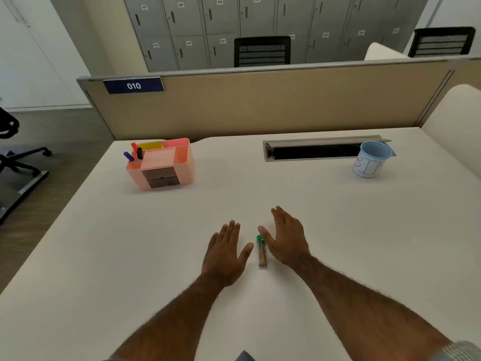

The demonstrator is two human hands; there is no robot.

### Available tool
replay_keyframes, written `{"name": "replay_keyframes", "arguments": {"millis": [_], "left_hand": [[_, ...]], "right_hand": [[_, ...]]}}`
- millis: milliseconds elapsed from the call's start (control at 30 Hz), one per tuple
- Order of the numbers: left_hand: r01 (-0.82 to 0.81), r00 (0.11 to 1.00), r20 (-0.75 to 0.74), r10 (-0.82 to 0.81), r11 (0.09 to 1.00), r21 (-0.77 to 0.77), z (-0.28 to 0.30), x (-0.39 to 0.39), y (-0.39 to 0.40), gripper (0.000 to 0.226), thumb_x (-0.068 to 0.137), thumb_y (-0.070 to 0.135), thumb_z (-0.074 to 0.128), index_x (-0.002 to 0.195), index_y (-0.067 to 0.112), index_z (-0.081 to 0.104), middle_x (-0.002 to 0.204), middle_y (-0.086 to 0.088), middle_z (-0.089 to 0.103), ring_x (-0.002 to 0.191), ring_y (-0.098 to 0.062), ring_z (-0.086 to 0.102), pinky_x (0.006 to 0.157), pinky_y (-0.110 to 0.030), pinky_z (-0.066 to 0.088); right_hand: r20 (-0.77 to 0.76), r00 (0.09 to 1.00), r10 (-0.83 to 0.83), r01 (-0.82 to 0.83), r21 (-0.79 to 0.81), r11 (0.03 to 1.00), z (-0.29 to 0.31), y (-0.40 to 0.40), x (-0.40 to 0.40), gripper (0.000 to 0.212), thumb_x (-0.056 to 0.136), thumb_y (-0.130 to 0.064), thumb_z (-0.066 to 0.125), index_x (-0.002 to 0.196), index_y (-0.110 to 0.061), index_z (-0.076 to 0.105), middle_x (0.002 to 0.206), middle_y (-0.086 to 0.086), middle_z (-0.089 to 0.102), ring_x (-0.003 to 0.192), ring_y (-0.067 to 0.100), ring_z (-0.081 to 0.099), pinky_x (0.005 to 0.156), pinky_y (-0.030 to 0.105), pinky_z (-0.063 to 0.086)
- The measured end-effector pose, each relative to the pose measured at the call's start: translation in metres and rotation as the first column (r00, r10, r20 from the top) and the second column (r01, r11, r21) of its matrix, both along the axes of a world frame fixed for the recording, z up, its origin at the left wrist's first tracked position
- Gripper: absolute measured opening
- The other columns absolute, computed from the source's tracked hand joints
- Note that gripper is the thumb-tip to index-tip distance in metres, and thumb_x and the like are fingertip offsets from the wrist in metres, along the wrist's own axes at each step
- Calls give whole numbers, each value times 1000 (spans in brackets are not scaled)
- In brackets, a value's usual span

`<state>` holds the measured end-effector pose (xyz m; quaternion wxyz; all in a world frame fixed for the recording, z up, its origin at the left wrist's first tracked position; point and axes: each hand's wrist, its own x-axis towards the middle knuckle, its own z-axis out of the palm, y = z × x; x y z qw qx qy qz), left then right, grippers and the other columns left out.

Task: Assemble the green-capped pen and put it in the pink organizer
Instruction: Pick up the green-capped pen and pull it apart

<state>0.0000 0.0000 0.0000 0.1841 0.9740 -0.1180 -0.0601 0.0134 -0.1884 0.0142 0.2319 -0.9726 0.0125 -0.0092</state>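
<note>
The left hand point(226, 252) lies flat on the surface point(338, 217), palm down, fingers spread wide and holding nothing. The right hand point(287, 239) is also flat and wide open, with its thumb stretched toward the middle, and it too holds nothing. Between the two hands lies the green-capped pen point(261, 251), a short piece with a clear, see-through body and a small green cap at its far end. It points away from the person. The right thumb is just beside the cap; I cannot tell if it touches.

The surface is smooth, pale and matte, with rounded far corners. At the far left stands the pink organizer point(166, 165), a boxy plastic tray with several open compartments and two dark small drawers in its front. In its left compartment stand three markers point(135, 152), with blue, red and black caps, all tilted. The organizer is well apart from the pen, and nothing lies between them.

At the far right stands a light blue cup point(371, 160) with handwriting on its side, touching the edge of a long metal cable slot point(312, 151) with a dark opening. Behind the surface rises a beige partition point(260, 105) with a blue label reading 010. Beyond it are grey lockers point(234, 22) and a black chair point(261, 50).
</note>
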Motion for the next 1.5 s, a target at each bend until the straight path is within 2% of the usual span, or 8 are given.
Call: {"name": "replay_keyframes", "arguments": {"millis": [267,500,733,933,1100,1233,1367,1500], "left_hand": [[7,994,-108,-21,992,-126,-8,-9,-12,58,102,45,20,155,20,19,163,2,24,151,-15,12,122,-32,8],[-120,990,-109,91,949,-293,-1,5,-24,46,103,30,32,147,20,41,146,-4,52,138,-22,38,115,-38,30],[-108,990,-125,72,944,-312,2,15,-38,41,99,35,44,132,17,59,133,-1,63,125,-20,50,103,-29,38],[-270,959,-197,204,869,-414,4,23,-51,26,92,24,60,115,13,66,114,-2,66,95,-13,60,83,-18,43],[-451,891,-320,321,699,-555,5,28,-54,13,89,24,63,100,23,68,95,9,70,85,-6,64,70,-13,46],[-564,826,-445,347,497,-659,9,36,-57,7,88,23,65,94,26,66,92,2,74,82,-12,70,67,-20,51],[-603,796,-525,301,331,-726,17,44,-57,7,86,17,67,92,22,67,91,-2,76,81,-12,72,69,-23,55],[-630,775,-587,233,215,-746,24,51,-52,11,83,15,71,94,15,68,94,-9,77,78,-20,71,63,-34,58]], "right_hand": [[-22,1000,-19,22,107,994,-19,13,-23,76,89,-64,39,144,-12,36,156,7,34,143,21,30,117,36,22],[60,996,-70,62,126,990,-32,20,-29,55,79,-59,54,100,-8,55,133,14,57,142,21,34,113,38,31],[68,994,-85,74,140,987,-39,25,-26,37,87,-42,56,95,-6,62,142,14,51,142,22,34,116,37,25],[43,997,-69,62,160,985,-38,26,-21,31,87,-32,59,98,-4,64,146,13,48,142,22,33,117,34,23],[80,991,-105,86,210,974,-35,27,-17,34,89,-33,57,99,-1,64,130,10,59,131,23,45,109,36,33],[132,986,-103,65,267,962,-30,26,-9,28,86,-32,61,90,-4,59,97,7,61,92,25,56,79,41,48],[-36,992,-125,129,376,918,-19,27,1,36,87,-44,58,90,-9,50,79,3,60,70,23,58,60,40,50],[-221,974,-39,162,569,807,-10,28,10,36,91,-45,56,103,-11,52,81,4,72,66,19,67,64,36,55]]}}
